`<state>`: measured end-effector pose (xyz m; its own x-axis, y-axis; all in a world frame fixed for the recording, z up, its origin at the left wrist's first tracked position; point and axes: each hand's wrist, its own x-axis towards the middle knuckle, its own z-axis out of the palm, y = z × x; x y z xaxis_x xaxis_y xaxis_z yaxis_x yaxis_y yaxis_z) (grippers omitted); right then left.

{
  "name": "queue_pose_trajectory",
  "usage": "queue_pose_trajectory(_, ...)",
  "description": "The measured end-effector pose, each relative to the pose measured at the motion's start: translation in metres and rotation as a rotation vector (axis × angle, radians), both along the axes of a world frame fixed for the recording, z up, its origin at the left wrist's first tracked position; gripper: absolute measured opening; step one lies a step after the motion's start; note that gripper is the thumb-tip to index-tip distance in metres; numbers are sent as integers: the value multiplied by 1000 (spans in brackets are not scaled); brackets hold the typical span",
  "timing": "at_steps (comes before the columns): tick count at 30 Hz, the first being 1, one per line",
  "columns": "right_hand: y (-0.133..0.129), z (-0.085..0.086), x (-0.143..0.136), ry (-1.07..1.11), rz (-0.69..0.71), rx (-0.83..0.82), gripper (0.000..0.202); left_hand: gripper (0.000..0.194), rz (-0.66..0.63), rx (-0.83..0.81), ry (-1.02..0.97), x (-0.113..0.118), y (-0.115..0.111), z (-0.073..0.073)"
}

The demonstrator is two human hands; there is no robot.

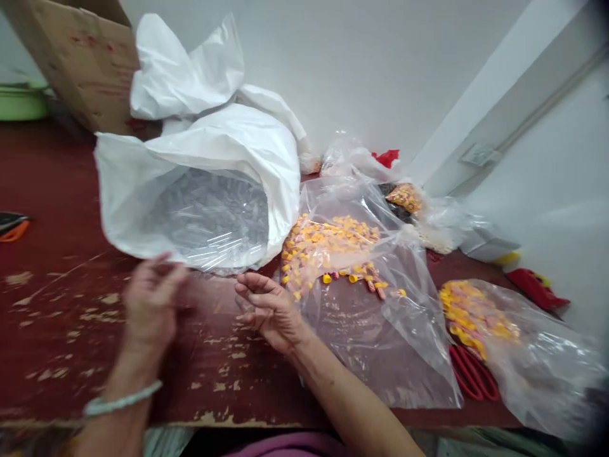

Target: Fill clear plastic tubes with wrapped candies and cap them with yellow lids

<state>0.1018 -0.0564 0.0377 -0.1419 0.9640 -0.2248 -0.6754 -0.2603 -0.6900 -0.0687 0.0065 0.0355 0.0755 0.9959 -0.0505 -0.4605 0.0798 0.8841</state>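
My left hand (155,304) is smeared by motion just before the front lip of a white bag (280,165); its fingers are too blurred to read. To its right, my right hand (271,311) has curled fingers, with the thumb apart from them. A faint clear haze, perhaps plastic film, lies between the hands; whether either hand touches it I cannot tell. Inside the gaping white bag are many clear tube-like pieces (214,209). Right of my right hand, a clear plastic bag (361,355) lies flat, with small yellow and pink pieces (328,238) in its far part.
Another clear bag with yellow and pink pieces (476,314) lies at the right, beside red-handled scissors (473,374). Several more bags and a red stapler-like thing (537,289) line the wall. A cardboard box (88,63), a green basin (21,103) and an orange-and-black tool (13,227) are at left.
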Motion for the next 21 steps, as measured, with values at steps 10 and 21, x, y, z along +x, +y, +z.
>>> queue_pose_trajectory(10, -4, -11, -27, -509, 154, 292, 36, 30, -202, -258, -63, 28, -90, -20)
queue_pose_trajectory(21, 104, -23, -57, -1923, 211, 892, 68, 28, 74, -262, -1, -22, -101, -24)
